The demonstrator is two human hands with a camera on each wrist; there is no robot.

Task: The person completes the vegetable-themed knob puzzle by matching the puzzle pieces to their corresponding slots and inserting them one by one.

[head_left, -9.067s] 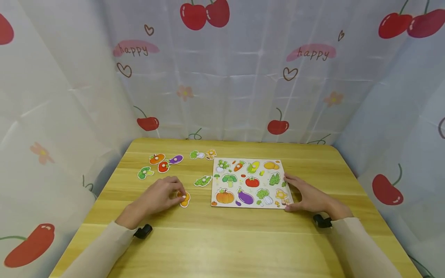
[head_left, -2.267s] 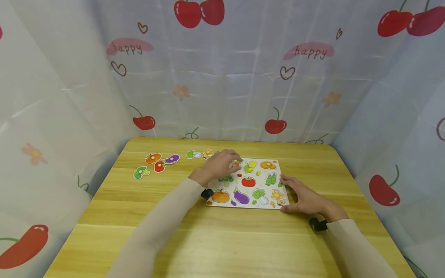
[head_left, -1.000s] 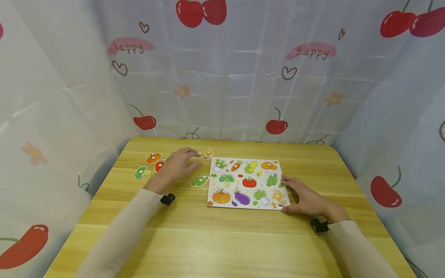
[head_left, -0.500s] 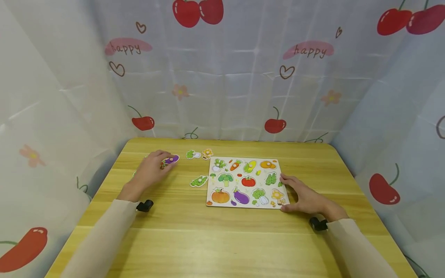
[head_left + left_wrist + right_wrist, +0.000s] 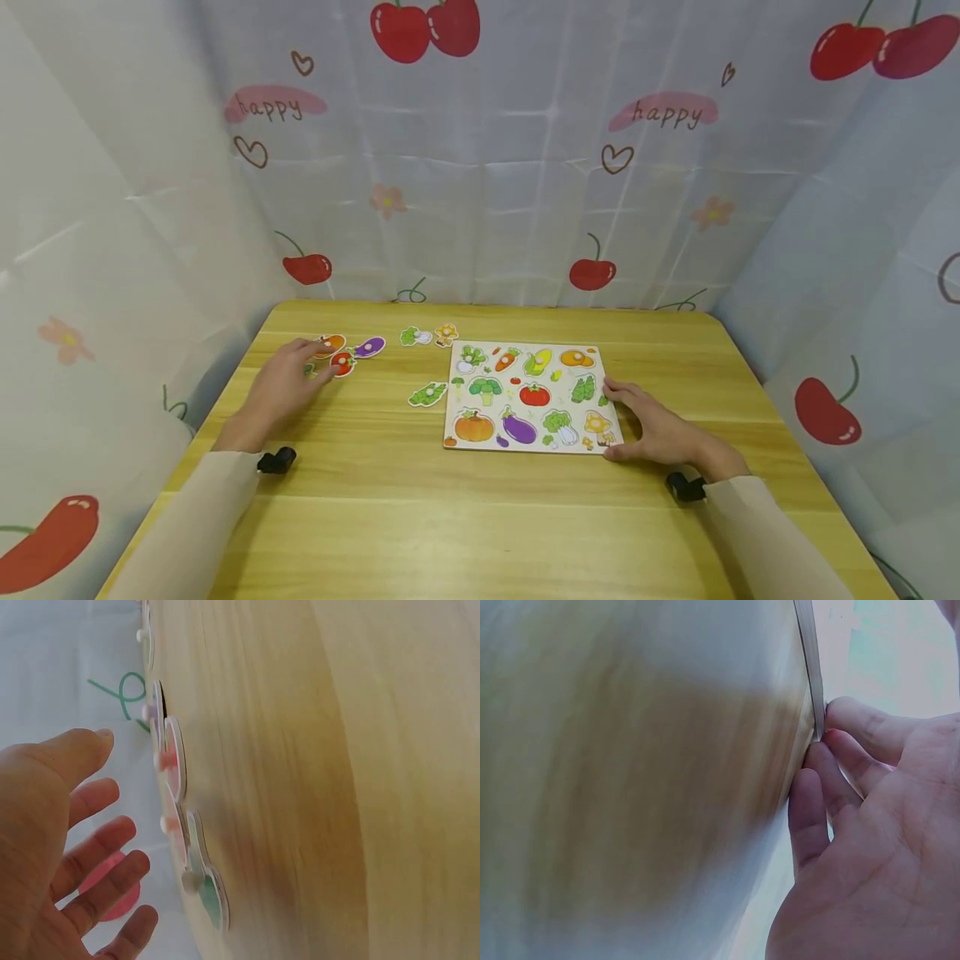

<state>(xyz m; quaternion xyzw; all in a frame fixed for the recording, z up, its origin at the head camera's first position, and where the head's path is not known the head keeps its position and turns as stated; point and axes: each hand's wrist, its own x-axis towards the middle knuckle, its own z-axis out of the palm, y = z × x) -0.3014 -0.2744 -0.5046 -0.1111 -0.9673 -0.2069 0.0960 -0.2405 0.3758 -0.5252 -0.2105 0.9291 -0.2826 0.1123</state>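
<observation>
My left hand [image 5: 281,383] hovers fingers spread over the wooden vegetable pieces at the table's left, holding nothing. Beneath and beside its fingertips lie a pumpkin piece [image 5: 335,341], a tomato piece [image 5: 342,364] and a broccoli piece [image 5: 310,369], the last mostly hidden. An eggplant piece [image 5: 370,347] touches this group; the left wrist view shows their knobs, with the broccoli piece [image 5: 212,900] nearest. My right hand [image 5: 660,425] holds the right edge of the puzzle board [image 5: 498,343] by thumb and fingers. Radish, carrot, corn and potatoes fill its top row.
Between the left group and the board lie a pea pod piece [image 5: 427,394], a bok choy piece [image 5: 415,336] and a mushroom piece [image 5: 446,335]. The wooden table [image 5: 480,533] is enclosed by a cherry-patterned curtain [image 5: 480,225] on three sides.
The potato piece has gone from the table into the board. My left hand then came back from the board, past the eggplant, to the far left pieces. My right hand stays put.
</observation>
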